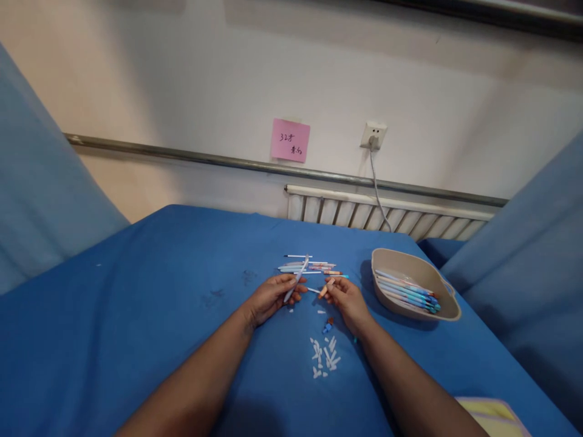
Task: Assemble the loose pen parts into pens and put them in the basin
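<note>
My left hand (274, 296) is closed around a pale, slender pen barrel (298, 278), which tilts up and away to the right. Between the fingertips of my right hand (350, 301) is a short peach-orange pen piece (325, 289); I cannot tell whether it is a cap or another part. Just beyond both hands lies a row of pen barrels and thin refills (300, 267). A small blue and brown piece (328, 326) rests on the cloth nearer to me. Closer still is a scatter of small white plastic tips (328, 357).
A beige basket (412, 256) at the right holds several pens (405, 292). Blue cloth (150, 321) covers the table. Behind it are a radiator (346, 212), a plugged-in cable (377, 188) and a pink note (290, 141). Blue curtains (40, 182) hang at both sides.
</note>
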`<control>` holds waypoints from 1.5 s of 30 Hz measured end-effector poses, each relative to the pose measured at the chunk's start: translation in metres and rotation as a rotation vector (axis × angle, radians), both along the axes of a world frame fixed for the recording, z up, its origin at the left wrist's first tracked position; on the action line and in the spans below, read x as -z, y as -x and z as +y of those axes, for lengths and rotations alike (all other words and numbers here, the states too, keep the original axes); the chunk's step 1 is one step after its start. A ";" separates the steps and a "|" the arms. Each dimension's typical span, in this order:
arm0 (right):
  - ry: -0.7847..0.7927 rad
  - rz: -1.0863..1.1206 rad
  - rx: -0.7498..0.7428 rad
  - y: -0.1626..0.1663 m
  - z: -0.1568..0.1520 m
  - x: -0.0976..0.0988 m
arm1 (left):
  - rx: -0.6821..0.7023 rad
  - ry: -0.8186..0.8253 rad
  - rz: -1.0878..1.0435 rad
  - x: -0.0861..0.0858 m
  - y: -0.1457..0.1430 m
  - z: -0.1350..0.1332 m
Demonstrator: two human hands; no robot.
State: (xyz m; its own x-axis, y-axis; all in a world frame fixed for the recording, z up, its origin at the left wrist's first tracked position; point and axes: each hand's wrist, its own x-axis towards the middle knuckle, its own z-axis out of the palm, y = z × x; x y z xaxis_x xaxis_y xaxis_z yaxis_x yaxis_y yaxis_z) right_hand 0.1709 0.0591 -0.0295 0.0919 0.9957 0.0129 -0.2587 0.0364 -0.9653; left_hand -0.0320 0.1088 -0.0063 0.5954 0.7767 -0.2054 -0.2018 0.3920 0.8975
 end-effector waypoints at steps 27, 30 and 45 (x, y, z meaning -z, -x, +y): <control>0.027 0.247 -0.009 -0.014 0.001 -0.013 | 0.094 -0.230 0.266 -0.001 -0.012 -0.002; 0.013 0.236 -0.013 -0.014 0.002 -0.014 | 0.083 -0.235 0.266 -0.001 -0.012 -0.002; -0.055 0.101 0.113 -0.018 0.002 -0.014 | 0.105 -0.285 0.326 0.001 -0.016 -0.004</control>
State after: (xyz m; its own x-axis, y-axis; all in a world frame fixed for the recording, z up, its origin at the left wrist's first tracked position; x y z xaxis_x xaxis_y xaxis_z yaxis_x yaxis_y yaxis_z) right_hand 0.1892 0.0615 -0.0154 0.2067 0.9770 0.0517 -0.3457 0.1224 -0.9303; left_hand -0.0157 0.1045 -0.0068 0.6134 0.7684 -0.1825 0.1378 0.1233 0.9827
